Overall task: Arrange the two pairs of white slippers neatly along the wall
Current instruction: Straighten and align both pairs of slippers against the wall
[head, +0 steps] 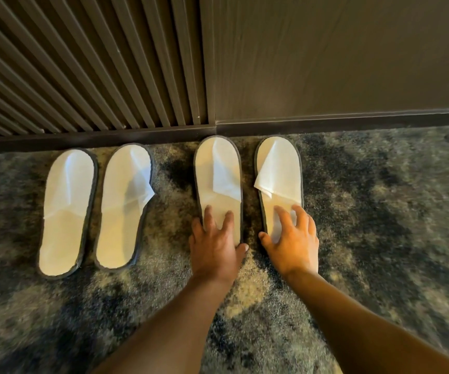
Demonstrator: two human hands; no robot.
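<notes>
Four white slippers lie on the carpet (380,211) in the middle of the frame, toes toward the skirting (326,122) of the wall (326,55). The left pair (93,209) sits a little short of the skirting and leans slightly, its heels drifting toward the lower left. The right pair (247,182) stands straighter, toes touching or almost touching the skirting. The left hand (215,244) rests flat on the heel of one slipper of that pair, fingers (209,217) spread and open, gripping nothing. The right hand (291,238) does the same on the other slipper, fingers splayed and pressing down. The step looks like a final squaring of the right pair. To do it well, I would press lightly and slide both soles together so the heels end level and the gap between them stays even, since the thin soles may drag on the carpet and twist. The left pair probably needs nudging forward and straightening afterward to match.
</notes>
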